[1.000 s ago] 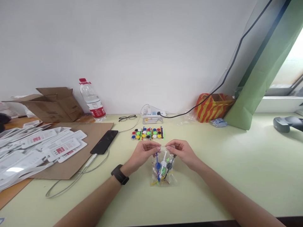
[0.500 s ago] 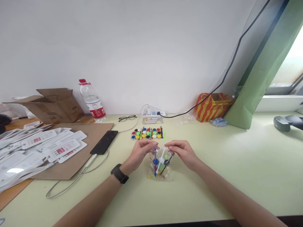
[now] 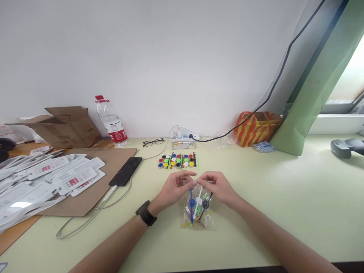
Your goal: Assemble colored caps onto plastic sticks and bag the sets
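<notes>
A small clear plastic bag (image 3: 197, 214) of coloured paint pots and thin brushes stands on the pale green table (image 3: 256, 212) in front of me. My left hand (image 3: 174, 187), with a black watch on its wrist, pinches the bag's top edge. My right hand (image 3: 217, 186) pinches the same edge from the other side, and the fingertips of both hands meet over the bag's mouth. Behind the hands lies a set of paint pots (image 3: 178, 160) in rows, with brushes between them.
A black phone (image 3: 125, 171) on a white cable lies on brown cardboard (image 3: 93, 189) with white packets (image 3: 42, 178) at left. A water bottle (image 3: 110, 122), a cardboard box (image 3: 65, 127), glasses (image 3: 153, 142), a power strip (image 3: 183, 135) and a striped bag (image 3: 256, 129) line the wall.
My two hands have drawn together, from pinching the bag's top corners apart to meeting at its middle. The bag was lifted a little, then set lower again.
</notes>
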### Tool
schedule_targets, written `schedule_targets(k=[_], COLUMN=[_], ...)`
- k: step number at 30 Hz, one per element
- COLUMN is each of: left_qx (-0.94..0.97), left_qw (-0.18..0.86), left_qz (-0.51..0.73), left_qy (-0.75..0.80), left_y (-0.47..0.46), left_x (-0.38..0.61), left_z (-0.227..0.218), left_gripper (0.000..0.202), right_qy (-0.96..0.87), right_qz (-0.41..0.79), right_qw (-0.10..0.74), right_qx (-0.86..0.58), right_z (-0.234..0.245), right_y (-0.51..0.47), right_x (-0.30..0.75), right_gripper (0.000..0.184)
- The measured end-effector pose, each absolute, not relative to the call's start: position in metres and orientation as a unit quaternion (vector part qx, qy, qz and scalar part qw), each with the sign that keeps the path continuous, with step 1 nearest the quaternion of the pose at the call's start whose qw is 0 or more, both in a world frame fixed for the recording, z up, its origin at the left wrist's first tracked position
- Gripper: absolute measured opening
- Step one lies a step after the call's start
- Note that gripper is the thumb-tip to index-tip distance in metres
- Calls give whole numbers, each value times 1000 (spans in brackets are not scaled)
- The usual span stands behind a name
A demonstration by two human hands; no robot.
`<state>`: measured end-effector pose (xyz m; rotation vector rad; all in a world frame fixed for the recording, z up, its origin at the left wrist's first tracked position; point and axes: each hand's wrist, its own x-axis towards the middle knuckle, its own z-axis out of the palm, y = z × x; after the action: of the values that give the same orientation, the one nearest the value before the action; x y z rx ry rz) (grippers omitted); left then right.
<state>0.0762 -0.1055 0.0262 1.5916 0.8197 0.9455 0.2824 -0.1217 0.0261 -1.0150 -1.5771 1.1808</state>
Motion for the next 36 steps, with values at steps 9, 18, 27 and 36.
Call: schedule_targets(k=[9,18,27,36], left_qx=[660,589,503,586], left_qw=[530,578,635,553], left_qz=[397,426,476,470], left_qy=[355,371,341,361], left_y=[-94,-88,-89,-91], left_x=[67,62,63,66], left_z=[28,31,24,21], left_gripper=[27,23,11,24], right_qy=[-617,-525,-601,-695], right_qz=[495,576,483,371], right_qw=[463,482,510,505], right_qx=[-400,-400,-381,-351], right_z=[20,10,17,22], right_y=[-110,-100,-105,-114], right_x=[293,302,303,300], right_gripper=[33,34,19,24])
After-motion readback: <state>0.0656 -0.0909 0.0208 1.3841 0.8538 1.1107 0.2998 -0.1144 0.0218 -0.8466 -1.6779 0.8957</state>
